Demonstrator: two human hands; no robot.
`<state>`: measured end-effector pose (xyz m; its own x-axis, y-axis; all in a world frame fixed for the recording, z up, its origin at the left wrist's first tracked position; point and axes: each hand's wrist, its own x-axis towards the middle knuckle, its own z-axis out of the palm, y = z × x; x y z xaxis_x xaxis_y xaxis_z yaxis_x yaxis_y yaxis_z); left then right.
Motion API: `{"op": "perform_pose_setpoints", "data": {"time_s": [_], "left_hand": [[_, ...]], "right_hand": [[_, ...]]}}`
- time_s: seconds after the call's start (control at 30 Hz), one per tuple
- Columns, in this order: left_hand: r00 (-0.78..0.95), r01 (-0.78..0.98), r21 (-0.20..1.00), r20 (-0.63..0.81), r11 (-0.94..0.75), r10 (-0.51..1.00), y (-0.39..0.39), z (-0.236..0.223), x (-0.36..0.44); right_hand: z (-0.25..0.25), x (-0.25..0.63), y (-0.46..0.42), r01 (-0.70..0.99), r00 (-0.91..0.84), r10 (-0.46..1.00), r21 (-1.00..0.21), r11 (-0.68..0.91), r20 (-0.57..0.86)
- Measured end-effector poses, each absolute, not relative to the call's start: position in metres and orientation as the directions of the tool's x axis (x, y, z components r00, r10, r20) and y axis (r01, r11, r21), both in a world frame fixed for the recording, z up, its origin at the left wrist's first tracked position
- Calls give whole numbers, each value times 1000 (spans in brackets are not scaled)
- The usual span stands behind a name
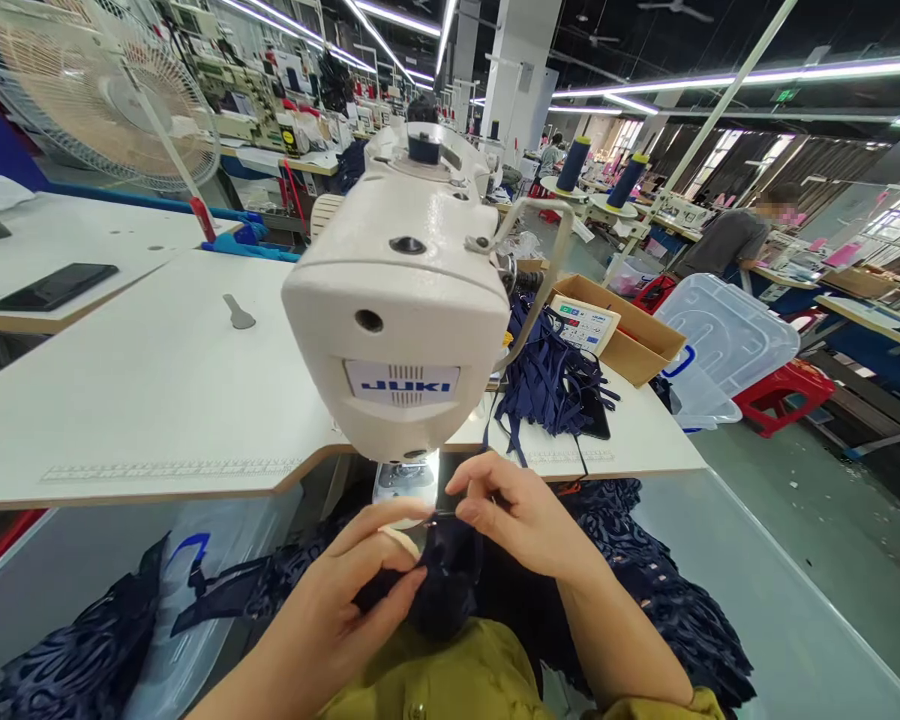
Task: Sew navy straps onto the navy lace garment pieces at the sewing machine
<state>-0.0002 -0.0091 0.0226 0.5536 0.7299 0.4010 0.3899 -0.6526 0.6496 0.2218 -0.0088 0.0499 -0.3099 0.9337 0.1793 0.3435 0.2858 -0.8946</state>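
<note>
A white JUKI sewing machine (394, 300) stands in front of me, its lamp lighting the metal plate (405, 482) below the head. My left hand (371, 565) is beside that plate, thumb and fingers pinching a dark navy fabric piece (450, 575) that hangs toward my lap. Just right of the sewing spot is my right hand (521, 515), with bent fingers and thumb drawn close together at the fabric's upper edge. What sits between its fingertips is too small to make out. The needle is hidden under the machine head.
Navy straps (544, 385) lie heaped on the table (157, 380) by a cardboard box (630, 325). Patterned navy garment pieces (660, 600) are piled at right, more (82, 640) at left. A metal tool (238, 312) and phone (54, 287) lie leftward. A fan (120, 95) stands behind.
</note>
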Motion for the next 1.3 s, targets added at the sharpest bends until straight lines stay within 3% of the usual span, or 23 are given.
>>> {"op": "perform_pose_setpoints", "data": {"time_s": [0.23, 0.43, 0.57, 0.7, 0.8, 0.93, 1.03, 1.07, 1.13, 1.23, 1.3], "left_hand": [[538, 396, 659, 399, -640, 743, -5, 20, 1], [546, 413, 579, 461, -703, 700, -4, 12, -3], [498, 439, 670, 372, -598, 783, -6, 12, -4], [472, 420, 816, 177, -397, 864, -8, 18, 3], [522, 363, 897, 28, -251, 853, -7, 21, 3], [490, 197, 980, -81, -20, 868, -4, 11, -9], [427, 132, 987, -139, 90, 894, -2, 0, -13], [422, 132, 985, -157, 111, 893, -2, -3, -12], [436, 139, 980, -191, 144, 880, -2, -5, -7], [488, 172, 972, -227, 162, 843, -3, -1, 5], [523, 211, 968, -227, 133, 821, -3, 3, 11]], "right_hand": [[46, 213, -16, 497, -454, 848, -712, 497, 275], [42, 216, -15, 584, -446, 833, -599, 549, 329], [48, 221, -21, 586, -459, 822, -581, 565, 336], [51, 225, -25, 541, -482, 827, -644, 541, 290], [43, 237, -15, 440, -303, 927, -830, 343, 223], [26, 278, 15, 184, 223, 960, -974, 129, 169], [18, 299, 26, 360, 489, 819, -925, 126, 301], [16, 298, 24, 462, 482, 794, -877, 129, 370], [15, 284, 10, 575, 308, 852, -796, 188, 424], [14, 246, -19, 453, -240, 943, -833, 319, 231], [10, 222, -33, 408, -362, 909, -841, 354, 207]]}}
